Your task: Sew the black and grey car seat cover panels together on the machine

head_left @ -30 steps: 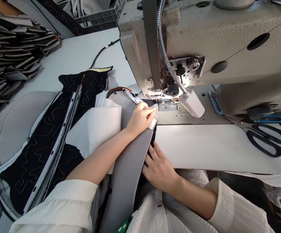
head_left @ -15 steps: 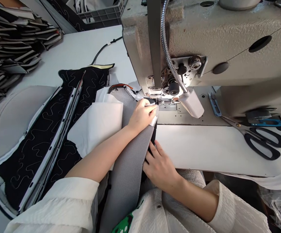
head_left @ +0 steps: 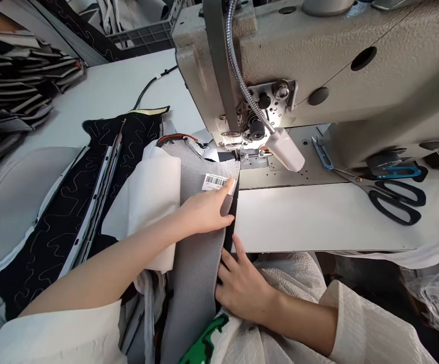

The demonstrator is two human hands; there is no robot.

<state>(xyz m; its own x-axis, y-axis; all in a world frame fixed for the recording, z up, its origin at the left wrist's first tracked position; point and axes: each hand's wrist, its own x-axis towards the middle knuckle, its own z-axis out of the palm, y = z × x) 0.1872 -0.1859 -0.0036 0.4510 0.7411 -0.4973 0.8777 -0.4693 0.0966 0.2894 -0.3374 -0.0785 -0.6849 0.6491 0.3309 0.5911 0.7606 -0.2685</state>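
Note:
A long grey mesh fabric piece [head_left: 194, 258] with a black layer along its right edge runs from my lap up to the presser foot of the sewing machine [head_left: 238, 154]. A white barcode label [head_left: 215, 181] lies on it near the foot. My left hand [head_left: 206, 210] rests on the mesh, index fingertip on the label's right end and thumb apart near the fabric edge. Lower down, my right hand [head_left: 244, 288] holds the right edge of the piece, some fingertips hidden behind it. White folded material [head_left: 155, 197] lies left of the mesh.
Black quilted fabric [head_left: 56, 217] spreads across the table's left side. Stacked cut pieces [head_left: 10, 96] and a grey crate [head_left: 143, 35] stand behind. Right of the needle lie blue thread snips [head_left: 321, 153] and black-handled scissors [head_left: 394, 199]. A white lamp head [head_left: 286, 151] hangs beside the needle.
My left hand has moved back from the presser foot, uncovering the barcode label, and its fingers have spread. My right hand stays at the fabric's edge. The view has shifted.

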